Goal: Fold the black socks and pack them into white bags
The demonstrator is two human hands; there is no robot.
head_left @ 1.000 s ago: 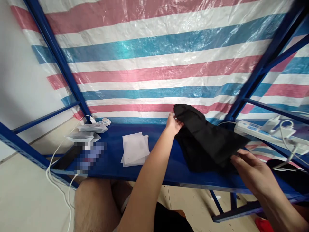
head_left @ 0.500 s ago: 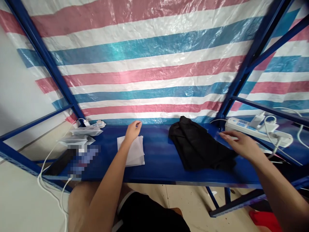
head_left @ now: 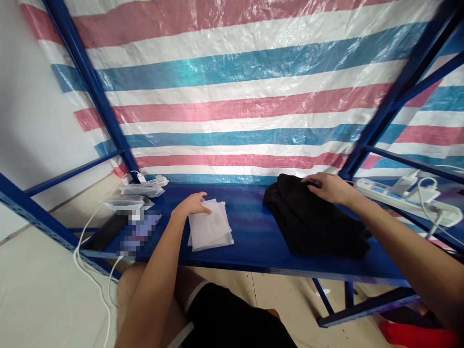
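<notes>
My right hand (head_left: 328, 187) is at the upper edge of a bunched black cloth (head_left: 315, 222), its fingertips pinched at the fabric. The cloth lies on the right part of the blue shelf (head_left: 250, 227); what garment it may be does not show. Over the left edge of a few flat, translucent white zip bags (head_left: 212, 229) hovers my left hand (head_left: 192, 204), open, thumb and fingers apart. The bags are stacked slightly askew, and I cannot tell whether the thumb touches the top one.
Left on the shelf are a phone (head_left: 141, 234), a black oblong item (head_left: 107, 232) and plastic packets (head_left: 130, 202). A white power strip (head_left: 409, 200) with plugs and cables stands at the right. Blue metal posts (head_left: 90, 96) frame a striped sheet (head_left: 235, 106) behind.
My right hand has moved from beyond the cloth's right side to its upper edge. My left hand has lowered and spread its fingers beside the bags. The view has shifted slightly.
</notes>
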